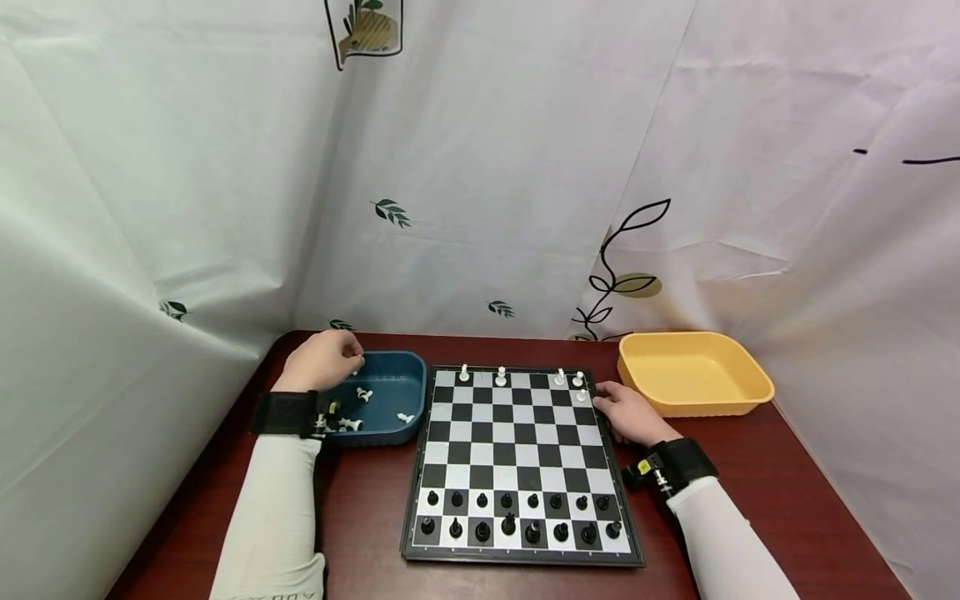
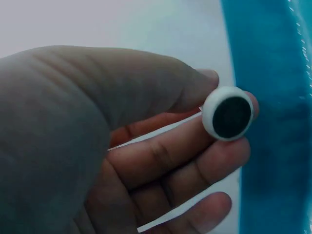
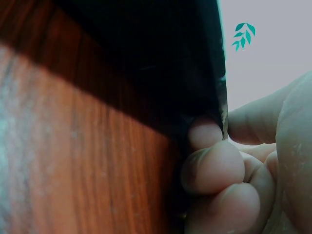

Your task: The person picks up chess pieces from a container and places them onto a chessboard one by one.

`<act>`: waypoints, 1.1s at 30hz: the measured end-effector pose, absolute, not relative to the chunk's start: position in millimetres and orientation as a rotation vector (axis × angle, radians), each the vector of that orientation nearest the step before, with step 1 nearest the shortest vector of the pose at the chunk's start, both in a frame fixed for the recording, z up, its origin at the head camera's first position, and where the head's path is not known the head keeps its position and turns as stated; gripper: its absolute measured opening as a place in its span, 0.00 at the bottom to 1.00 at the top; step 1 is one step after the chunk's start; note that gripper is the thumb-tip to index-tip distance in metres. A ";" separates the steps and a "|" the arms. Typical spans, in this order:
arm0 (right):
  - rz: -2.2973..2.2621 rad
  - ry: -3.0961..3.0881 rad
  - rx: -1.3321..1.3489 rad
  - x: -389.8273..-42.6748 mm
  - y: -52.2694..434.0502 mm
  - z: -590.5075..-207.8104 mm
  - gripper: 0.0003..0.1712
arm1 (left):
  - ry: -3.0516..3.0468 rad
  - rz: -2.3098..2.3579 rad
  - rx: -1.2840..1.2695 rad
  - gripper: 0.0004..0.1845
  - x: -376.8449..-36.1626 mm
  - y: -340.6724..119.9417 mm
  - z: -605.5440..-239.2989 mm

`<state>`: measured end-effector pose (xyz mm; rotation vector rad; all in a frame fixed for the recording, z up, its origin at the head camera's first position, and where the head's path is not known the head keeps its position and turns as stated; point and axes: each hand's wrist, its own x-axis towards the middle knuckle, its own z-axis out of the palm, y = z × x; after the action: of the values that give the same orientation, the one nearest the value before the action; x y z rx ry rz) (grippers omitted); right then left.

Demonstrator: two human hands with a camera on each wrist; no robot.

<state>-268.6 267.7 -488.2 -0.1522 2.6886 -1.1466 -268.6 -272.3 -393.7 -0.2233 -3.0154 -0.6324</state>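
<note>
Table (image 1: 750, 467): a dark red wood-grain top is seen; its near edge is cut off by the frame, and its left side is partly covered by a sleeve.
Chessboard (image 1: 517, 450): laid flat at the middle of the table. Two rows of black pieces (image 1: 517, 515) are stood along the near edge; a few white pieces (image 1: 558, 377) are stood along the far edge, their kinds too small to be told. In the right wrist view only the board's dark edge (image 3: 185, 73) is seen, the squares being hidden.
Yellow tray (image 1: 693, 371): set on the table to the right of the board, just beyond the right hand; its inside is seen bare.
Blue tray (image 1: 390, 392): set just left of the board. Several white pieces are lying loose in it, and a dark one seems to lie near the wrist strap; part of the inside is hidden by the left hand. In the left wrist view only a blurred blue wall (image 2: 273, 122) is made out.
Right hand (image 1: 626, 412): rested at the board's right edge, near the far corner. Its fingers (image 3: 212, 165) are curled against the board's edge, the thumb on the other side, so the edge is gripped.
Left hand (image 1: 322, 360): held over the far left corner of the blue tray.
White chess piece (image 2: 228, 113): pinched between the thumb and fingertips of the left hand; only its round base with a dark pad is shown, so its kind cannot be told.
</note>
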 end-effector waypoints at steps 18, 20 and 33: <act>-1.159 2.687 -0.175 -269.6 269.3 -491.6 0.24 | -2.810 -0.845 -0.470 0.07 -260.1 -219.5 -373.9; -1.167 2.684 -0.167 -269.3 268.7 -490.8 0.23 | -2.802 -0.863 -0.504 0.07 -260.5 -212.8 -373.6; -1.177 2.686 -0.171 -268.6 269.9 -490.4 0.23 | -2.812 -0.860 -0.648 0.06 -267.0 -174.1 -378.9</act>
<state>-268.6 269.9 -490.4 -0.1709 2.6857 -1.1769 -267.0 -174.1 -378.9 -0.6478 -2.8120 -0.8602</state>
